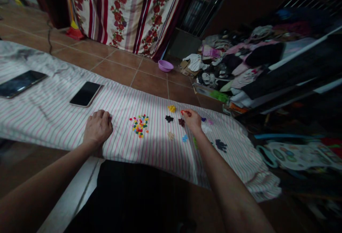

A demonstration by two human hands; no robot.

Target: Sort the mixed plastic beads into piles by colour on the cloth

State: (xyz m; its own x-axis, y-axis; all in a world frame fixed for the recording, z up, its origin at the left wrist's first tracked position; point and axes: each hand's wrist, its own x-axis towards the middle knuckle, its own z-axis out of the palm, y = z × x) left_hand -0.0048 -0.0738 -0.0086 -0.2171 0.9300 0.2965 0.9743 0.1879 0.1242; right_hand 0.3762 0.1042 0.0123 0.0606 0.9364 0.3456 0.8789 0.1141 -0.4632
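Observation:
My right hand [191, 119] is over the striped cloth [117, 133], its fingertips pinched at a small red piece [182, 112]. Around it lie little piles sorted by colour: yellow [171, 108], black [169, 119], dark brown [181, 122], beige [170, 135], light blue [185, 138] and dark grey [221, 145]. Green pieces [195, 142] are partly hidden by my right forearm. My left hand [98, 127] rests on the cloth with fingers curled under; whether it holds anything is hidden. Between the hands is a mixed pile of multicoloured pieces [140, 125].
A phone [86, 94] lies beyond my left hand, with a larger dark device [22, 83] farther left. Past the cloth, a purple basin [165, 66] stands on the tiled floor. Heaped clothes [235, 60] fill the right side, and a floral curtain [128, 12] hangs behind.

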